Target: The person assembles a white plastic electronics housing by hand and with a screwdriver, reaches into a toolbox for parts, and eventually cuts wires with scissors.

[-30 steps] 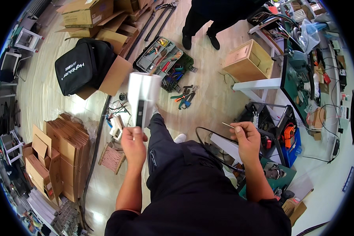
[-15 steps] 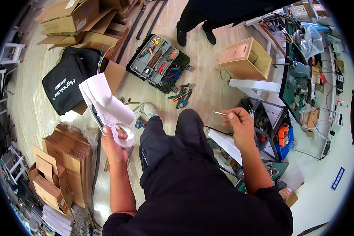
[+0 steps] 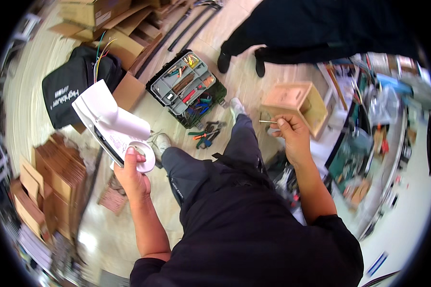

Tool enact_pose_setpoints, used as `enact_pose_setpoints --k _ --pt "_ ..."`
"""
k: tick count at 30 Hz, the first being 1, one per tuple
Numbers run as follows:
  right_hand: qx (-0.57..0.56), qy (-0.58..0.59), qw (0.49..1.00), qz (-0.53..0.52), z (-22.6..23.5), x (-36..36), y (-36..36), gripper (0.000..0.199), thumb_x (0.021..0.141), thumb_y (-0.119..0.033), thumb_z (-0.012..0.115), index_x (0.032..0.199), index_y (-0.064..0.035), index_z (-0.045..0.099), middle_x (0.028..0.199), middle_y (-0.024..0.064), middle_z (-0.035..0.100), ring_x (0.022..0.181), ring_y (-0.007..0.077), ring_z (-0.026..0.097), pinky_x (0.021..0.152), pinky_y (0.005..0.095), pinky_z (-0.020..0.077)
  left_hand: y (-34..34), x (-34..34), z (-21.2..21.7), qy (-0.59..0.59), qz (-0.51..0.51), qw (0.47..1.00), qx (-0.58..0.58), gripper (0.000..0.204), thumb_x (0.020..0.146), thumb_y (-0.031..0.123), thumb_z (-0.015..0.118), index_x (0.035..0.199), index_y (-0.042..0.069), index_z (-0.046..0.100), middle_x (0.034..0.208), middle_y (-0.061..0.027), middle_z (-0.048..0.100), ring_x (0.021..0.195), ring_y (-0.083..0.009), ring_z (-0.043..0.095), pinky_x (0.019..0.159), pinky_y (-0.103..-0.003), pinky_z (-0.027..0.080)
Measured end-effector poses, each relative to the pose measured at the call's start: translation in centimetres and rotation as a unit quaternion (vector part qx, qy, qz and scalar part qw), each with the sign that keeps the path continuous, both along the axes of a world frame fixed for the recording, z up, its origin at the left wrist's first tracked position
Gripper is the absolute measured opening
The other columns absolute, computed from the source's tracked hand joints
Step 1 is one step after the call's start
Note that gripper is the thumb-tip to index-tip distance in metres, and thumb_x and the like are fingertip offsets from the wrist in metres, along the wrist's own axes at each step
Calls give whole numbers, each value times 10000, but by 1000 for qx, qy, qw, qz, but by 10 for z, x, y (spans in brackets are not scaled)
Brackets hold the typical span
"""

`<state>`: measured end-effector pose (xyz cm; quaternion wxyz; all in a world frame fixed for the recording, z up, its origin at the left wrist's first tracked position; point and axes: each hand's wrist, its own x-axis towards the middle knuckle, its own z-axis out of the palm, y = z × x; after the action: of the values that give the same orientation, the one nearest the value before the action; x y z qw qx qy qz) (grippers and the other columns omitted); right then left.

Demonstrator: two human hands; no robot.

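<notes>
My left hand is closed round the lower, ring-shaped end of a white plastic housing. Its thumb lies on top of the ring. The housing leans up and to the left, and several thin coloured wires stick out of its far end. On the other side, my right hand pinches a thin metal rod between thumb and fingers, its free tip pointing left. Whether the rod is a screwdriver bit or something else is too small to tell.
Ahead on the floor stands an open toolbox, with pliers beside it. A black bag and cardboard lie left. A wooden box and cluttered workbench are right. Another person stands beyond the toolbox.
My right leg has stepped forward, and its white shoe now shows by the toolbox. The housing has shifted left and up in view. My right hand is slightly higher, still pinching the rod.
</notes>
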<state>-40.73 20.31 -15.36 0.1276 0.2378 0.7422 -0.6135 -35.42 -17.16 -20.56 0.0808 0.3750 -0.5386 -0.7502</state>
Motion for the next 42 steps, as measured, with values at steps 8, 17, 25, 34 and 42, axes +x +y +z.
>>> enact_pose_setpoints --k 8,17,25,34,42 --pt "-76 -46 970 226 -60 -148 99 152 941 -101 612 1044 6 645 848 15 631 734 84 563 694 227 479 188 2 26 -60 238 969 26 367 883 89 564 1218 -47 497 1001 -167 658 794 -169 583 735 -312 507" --pt "-261 -161 909 283 -53 -127 110 100 912 -43 634 994 -8 589 855 16 616 747 75 577 682 224 477 341 -27 43 -75 265 959 72 478 892 126 594 1310 -41 433 1216 -221 629 807 -142 593 756 -287 511" --pt "-302 -253 854 340 -48 -80 94 129 902 -99 687 967 -27 602 875 7 623 768 71 567 683 222 458 369 -27 49 -19 245 959 139 390 891 182 637 1203 3 484 1257 -242 595 840 -163 586 830 -321 497" --pt "-189 -195 874 402 -106 -44 71 128 899 -117 698 969 -28 639 898 -2 640 785 52 550 716 216 446 333 7 -23 33 230 949 211 254 899 177 646 1084 59 518 961 -113 614 850 -212 615 817 -364 516" --pt "-25 -111 874 472 -228 -74 51 197 920 -105 652 1092 -8 649 899 21 650 794 77 579 730 237 479 291 31 -156 -36 218 972 81 296 882 92 619 1142 13 503 926 -61 554 832 -180 560 787 -340 481"
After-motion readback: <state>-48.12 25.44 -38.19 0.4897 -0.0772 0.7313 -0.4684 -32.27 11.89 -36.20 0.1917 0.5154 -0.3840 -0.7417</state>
